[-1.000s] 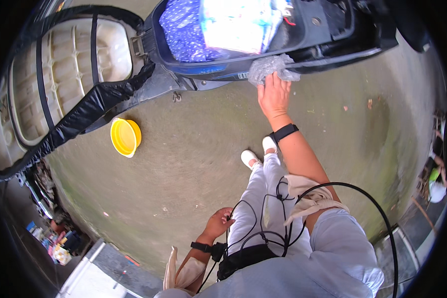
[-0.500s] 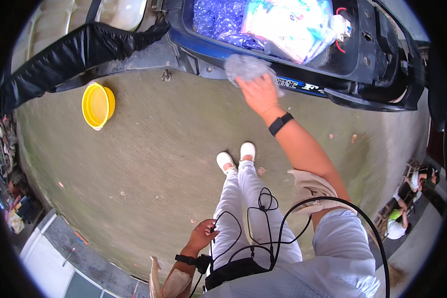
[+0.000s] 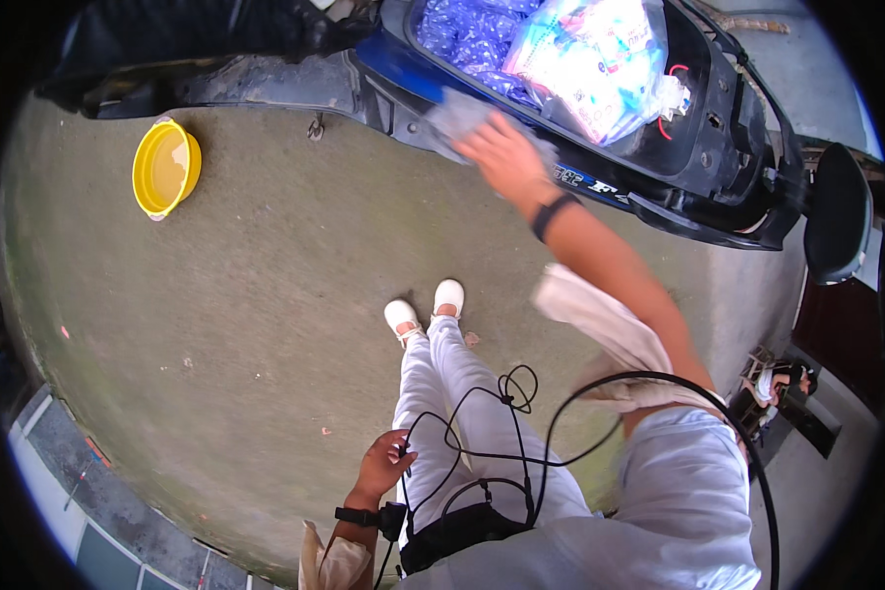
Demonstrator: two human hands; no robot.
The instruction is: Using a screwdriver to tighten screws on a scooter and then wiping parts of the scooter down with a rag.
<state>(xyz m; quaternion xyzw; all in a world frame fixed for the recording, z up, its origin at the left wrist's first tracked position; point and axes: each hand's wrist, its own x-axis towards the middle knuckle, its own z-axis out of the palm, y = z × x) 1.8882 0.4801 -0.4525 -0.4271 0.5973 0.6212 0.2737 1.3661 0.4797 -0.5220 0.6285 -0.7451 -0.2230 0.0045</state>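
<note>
My right hand (image 3: 509, 162) presses a wet-looking grey cloth (image 3: 454, 116) against the dark blue side panel (image 3: 403, 74) of a scooter. The cloth is bunched under my fingers, and hand and cloth are a little blurred. Down beside my left thigh hangs my left hand (image 3: 383, 467), its fingers loosely bent and apart. A thin black cable (image 3: 433, 418) runs right by those fingertips; no grip on it shows. In the scooter's open compartment lie a purple patterned bundle (image 3: 467, 44) and a shiny clear plastic bag (image 3: 600, 74) with printed packs inside.
A yellow basin (image 3: 195, 162) with water stands on the concrete floor at the left. A black mirror (image 3: 838, 214) juts out at the right. Black cable loops (image 3: 521, 388) hang before my legs. People (image 3: 782, 382) sit at the far right.
The cloth and my right hand have shifted slightly left along the panel. My view has moved, so the basin sits farther left and higher. My left hand stays by my thigh.
</note>
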